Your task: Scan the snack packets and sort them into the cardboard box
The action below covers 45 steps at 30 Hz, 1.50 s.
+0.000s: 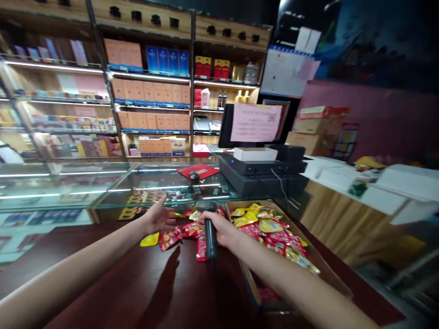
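Scanner (210, 240): black
Packets (170, 238): red, yellow, gold — pale printed patches
Table (130, 288): dark reddish brown
Tray (331, 281): cardboard brown
Mat (207, 170): red
Sign (254, 123): pink — dark lines of print
Cartons (158, 92): orange, blue along the bottom

Strip-lit wooden shelves (125, 9) rise behind a glass display case (113, 180); a dark red surface (109, 294) stands before the case, a pink wall (387, 119) beyond it to the right.

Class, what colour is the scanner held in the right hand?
The scanner is near-black, a very dark grey; best seen in the head view.
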{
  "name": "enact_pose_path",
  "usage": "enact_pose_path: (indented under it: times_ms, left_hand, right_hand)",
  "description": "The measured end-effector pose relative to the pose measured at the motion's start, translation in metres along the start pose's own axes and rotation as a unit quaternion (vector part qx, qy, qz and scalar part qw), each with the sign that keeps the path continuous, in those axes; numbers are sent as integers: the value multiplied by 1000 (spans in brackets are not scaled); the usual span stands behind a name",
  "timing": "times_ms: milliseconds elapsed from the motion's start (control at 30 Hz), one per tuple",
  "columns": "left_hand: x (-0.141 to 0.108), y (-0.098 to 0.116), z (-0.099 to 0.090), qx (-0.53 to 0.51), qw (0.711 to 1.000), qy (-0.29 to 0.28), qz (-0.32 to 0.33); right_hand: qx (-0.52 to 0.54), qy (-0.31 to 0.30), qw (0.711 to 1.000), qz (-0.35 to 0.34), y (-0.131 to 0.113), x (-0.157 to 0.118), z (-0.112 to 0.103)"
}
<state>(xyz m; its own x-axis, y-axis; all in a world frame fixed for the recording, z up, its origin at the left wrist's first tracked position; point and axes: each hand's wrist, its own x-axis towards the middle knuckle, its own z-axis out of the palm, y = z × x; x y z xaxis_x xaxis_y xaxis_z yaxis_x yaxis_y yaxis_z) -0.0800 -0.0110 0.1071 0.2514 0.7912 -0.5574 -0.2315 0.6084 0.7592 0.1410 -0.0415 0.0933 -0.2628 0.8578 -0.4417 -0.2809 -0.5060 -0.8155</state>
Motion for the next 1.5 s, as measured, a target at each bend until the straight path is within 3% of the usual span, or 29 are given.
enact_pose_path:
  times_ms: [133,233,333,467,733,900,1067,1233,1367,1500]
  left_hand:
    - [-8,-16,-53,-19,999,38,-2]
    - [-3,-33,-82,-33,998,49,-13]
    - [8,-49,-98,-58,997,49,-11]
    - [24,-64,-104,-90,994,54,6]
    - [39,-94,-89,-34,999,-4,12]
    - [29,-108,-70,60,993,2,97]
    - [21,-117,-42,114,981,-16,159]
    - [28,-125,-18,51,989,-40,133]
    - [37,-126,-5,-53,987,-105,106]
    - [42,-127,8,-77,985,-95,125]
  right_hand:
    - [-35,12,998,48,29,27,38]
    - [-53,37,996,66,47,43,54]
    - [-69,77,993,65,61,57,60]
    - [-74,116,989,56,71,73,63]
    - [-35,134,988,70,78,83,65]
    - [41,102,991,74,76,73,50]
    - [174,31,983,48,76,48,35]
    - [216,0,976,2,72,27,19]
    - [176,51,980,-73,70,22,1]
    - [167,86,976,-108,71,19,-13]
